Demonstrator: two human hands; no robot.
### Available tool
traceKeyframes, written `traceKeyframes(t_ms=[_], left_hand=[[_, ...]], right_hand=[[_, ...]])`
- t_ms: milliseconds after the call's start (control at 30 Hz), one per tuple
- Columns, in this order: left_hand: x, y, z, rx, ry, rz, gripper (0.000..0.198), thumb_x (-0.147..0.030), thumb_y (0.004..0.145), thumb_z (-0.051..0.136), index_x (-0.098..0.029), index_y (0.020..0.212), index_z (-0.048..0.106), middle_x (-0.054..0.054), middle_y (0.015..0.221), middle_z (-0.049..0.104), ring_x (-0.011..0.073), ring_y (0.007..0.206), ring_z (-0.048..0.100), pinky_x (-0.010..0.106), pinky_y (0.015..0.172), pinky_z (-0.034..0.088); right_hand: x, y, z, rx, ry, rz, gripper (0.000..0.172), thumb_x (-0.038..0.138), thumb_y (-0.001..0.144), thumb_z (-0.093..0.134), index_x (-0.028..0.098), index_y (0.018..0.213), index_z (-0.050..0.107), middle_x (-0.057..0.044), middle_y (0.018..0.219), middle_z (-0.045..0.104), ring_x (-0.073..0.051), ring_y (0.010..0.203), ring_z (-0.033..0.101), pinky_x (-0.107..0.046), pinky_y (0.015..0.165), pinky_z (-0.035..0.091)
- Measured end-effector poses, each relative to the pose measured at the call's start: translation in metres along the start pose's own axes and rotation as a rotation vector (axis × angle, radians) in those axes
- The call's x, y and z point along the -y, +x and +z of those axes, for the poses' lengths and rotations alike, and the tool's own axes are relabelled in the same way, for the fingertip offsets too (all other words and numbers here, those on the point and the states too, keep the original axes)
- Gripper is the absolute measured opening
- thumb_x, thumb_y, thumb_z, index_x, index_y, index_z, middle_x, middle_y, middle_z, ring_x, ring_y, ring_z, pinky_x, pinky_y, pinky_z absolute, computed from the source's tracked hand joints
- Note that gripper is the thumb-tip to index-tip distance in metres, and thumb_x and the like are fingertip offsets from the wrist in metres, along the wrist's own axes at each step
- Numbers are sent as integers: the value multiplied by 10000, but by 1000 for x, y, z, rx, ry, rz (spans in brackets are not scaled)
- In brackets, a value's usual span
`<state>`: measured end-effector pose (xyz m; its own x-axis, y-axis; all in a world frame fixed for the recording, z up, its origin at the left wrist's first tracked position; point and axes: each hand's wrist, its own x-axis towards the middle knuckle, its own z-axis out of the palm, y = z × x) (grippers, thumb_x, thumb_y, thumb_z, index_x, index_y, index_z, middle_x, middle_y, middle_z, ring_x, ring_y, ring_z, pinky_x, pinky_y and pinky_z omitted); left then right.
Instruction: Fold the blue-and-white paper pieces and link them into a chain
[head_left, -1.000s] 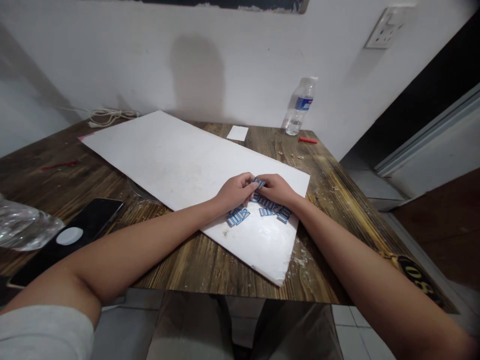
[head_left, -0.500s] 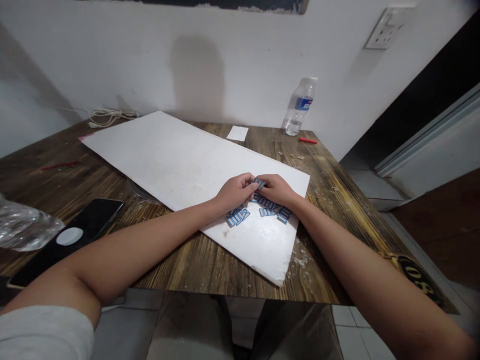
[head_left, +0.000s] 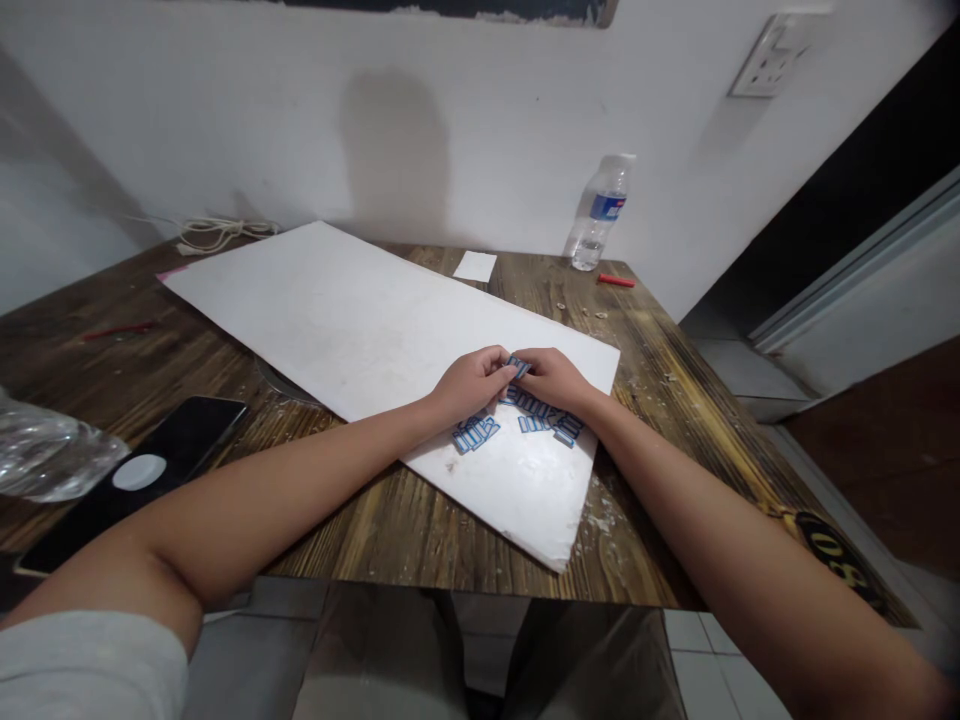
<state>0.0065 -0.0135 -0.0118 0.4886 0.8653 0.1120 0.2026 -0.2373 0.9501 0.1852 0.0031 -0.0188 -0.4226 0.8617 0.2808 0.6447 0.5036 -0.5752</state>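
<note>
Over the right part of a white board (head_left: 300, 310), my two hands meet fingertip to fingertip. Between them is a small flat piece with blue-edged pale stripes (head_left: 517, 366). My left hand (head_left: 474, 383) pinches it with the thumb on top; my right hand (head_left: 551, 377) closes on its other side, its fingertips partly hidden. Several like blue-striped pieces lie on the board just below: a cluster (head_left: 475, 433) by my left wrist, another piece (head_left: 534, 424) in the middle, and one (head_left: 568, 430) beside my right wrist. What these pieces are I cannot make out.
The board lies slantwise on a dark wooden table (head_left: 375, 540). Behind it are a white paper (head_left: 475, 266), a water bottle (head_left: 598, 220) and a red stick (head_left: 616, 281). At left lie a phone (head_left: 187, 440), a clear plastic bottle (head_left: 56, 450) and a coiled cable (head_left: 221, 233).
</note>
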Motion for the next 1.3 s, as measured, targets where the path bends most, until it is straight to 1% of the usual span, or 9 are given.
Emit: traceKeyframes(t_ms=[800, 1300], left_hand=[[-1, 0, 0, 6, 43, -12, 175, -344, 910, 504, -190, 830, 516, -63, 570, 537, 55, 450, 500, 207, 502, 382], [1, 1, 0, 14, 42, -8, 175, -350, 909, 506, -192, 833, 511, -56, 591, 540, 53, 453, 498, 212, 492, 373]], right_hand=[[-1, 0, 1, 7, -9, 2, 176, 288, 797, 512, 190, 690, 611, 1, 663, 630, -134, 640, 509, -252, 618, 323], [-2, -1, 1, 9, -17, -19, 163, 296, 791, 503, 195, 688, 578, -4, 662, 608, -143, 645, 508, -263, 627, 317]])
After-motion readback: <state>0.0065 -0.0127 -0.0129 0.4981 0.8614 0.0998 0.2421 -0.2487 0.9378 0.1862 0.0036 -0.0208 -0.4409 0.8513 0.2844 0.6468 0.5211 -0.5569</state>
